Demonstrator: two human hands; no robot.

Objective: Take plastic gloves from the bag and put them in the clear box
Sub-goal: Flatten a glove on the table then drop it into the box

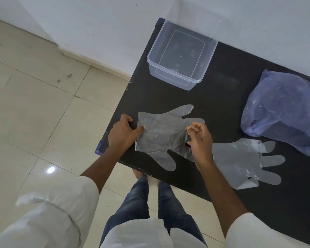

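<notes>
Left hand [123, 133] pins the flat glove's [161, 135] cuff, right hand [200, 140] pinches its finger end — clear box [199, 81] (empty) sits apart.

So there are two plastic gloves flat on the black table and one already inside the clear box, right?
Not quite. The clear box is empty in the head view. The two plastic gloves do lie flat on the black table.

Two thin clear plastic gloves [161, 136] [243, 161] lie flat on the table; the bluish bag [283, 111] sits slumped beside the open, empty clear box [183, 54].
</notes>
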